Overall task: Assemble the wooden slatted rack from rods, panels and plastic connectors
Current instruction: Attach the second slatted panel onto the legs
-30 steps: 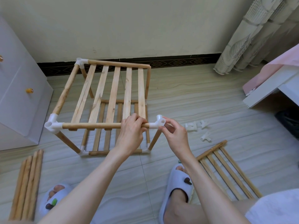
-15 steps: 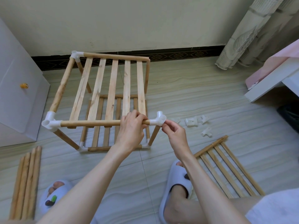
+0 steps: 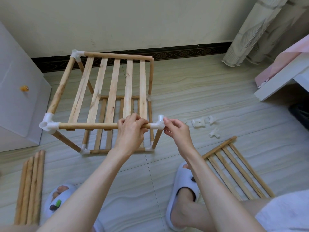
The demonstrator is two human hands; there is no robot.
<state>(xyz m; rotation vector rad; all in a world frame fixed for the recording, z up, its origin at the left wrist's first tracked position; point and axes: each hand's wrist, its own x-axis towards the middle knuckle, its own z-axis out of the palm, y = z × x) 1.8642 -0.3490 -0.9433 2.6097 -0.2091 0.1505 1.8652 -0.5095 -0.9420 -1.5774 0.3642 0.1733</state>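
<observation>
Rod (image 3: 93, 126) horizontal, left to right.

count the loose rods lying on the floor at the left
4, side by side in one bundle at the lower left, near the left slipper; their near ends run behind the forearm, so another may be hidden.

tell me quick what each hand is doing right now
Left hand: closed, gripping the front rod.
Right hand: closed, pinching the white connector at the rod's end.
</observation>
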